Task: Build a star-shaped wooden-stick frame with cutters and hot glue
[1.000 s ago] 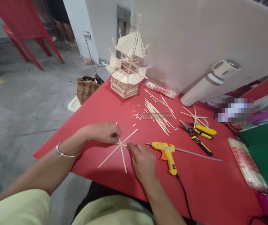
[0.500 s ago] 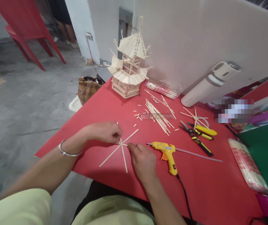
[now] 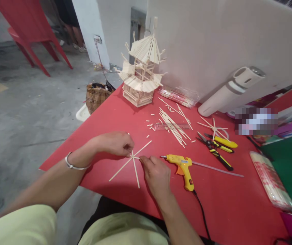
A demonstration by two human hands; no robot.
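Thin crossed wooden sticks (image 3: 136, 173) lie on the red table (image 3: 115, 115), joined in a star. My left hand (image 3: 115, 144) pinches the sticks at their crossing from the left. My right hand (image 3: 156, 176) comes from the right, its fingertips pressed on a short stick end at the same crossing. Just right of that hand lies a yellow glue gun (image 3: 181, 164) with a clear glue rod sticking out behind it.
A stick-built pagoda model (image 3: 142, 64) stands at the table's far edge. Loose sticks (image 3: 172, 126), a clear ruler, yellow-handled pliers (image 3: 217, 149), another stick star, a white tube and bagged stick packs (image 3: 270, 180) fill the right side. A checked basket and a red chair stand on the floor at left.
The view has drifted slightly; both hands stay at the crossing of the sticks with no visible shift.
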